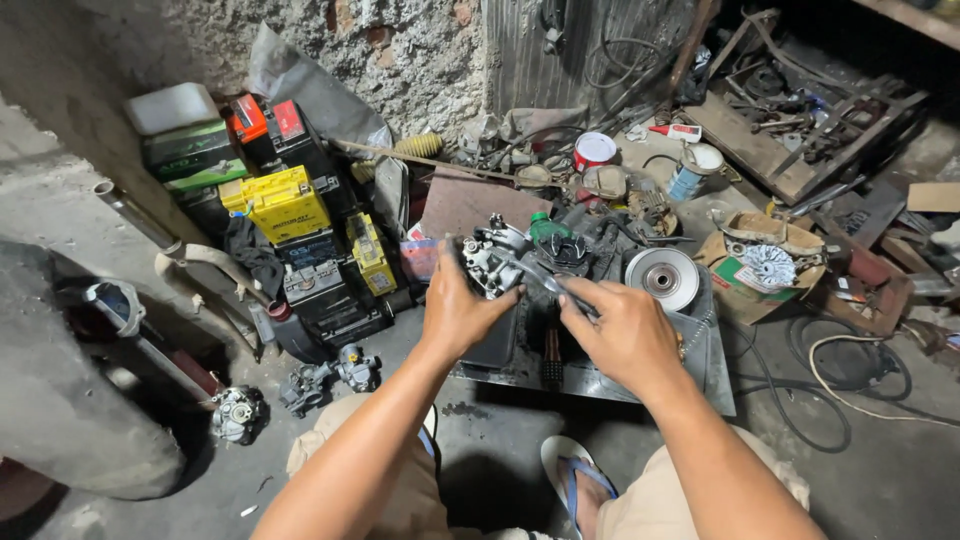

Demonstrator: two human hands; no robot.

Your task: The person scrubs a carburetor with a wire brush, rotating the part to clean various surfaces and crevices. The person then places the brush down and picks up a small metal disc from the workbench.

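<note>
At six o'clock, a sandal (572,470) rests on the floor. Above it, over a metal tray (712,372), the left hand (455,315) wraps closed around a carburetor (492,262), while the right hand (625,335) pinches a slim tool (545,283) against it. The carburetor looks partly stripped, with cleaning apparently unfinished. A pulley disc (662,277) lies at two o'clock; batteries (285,205) stack at ten o'clock.
</note>
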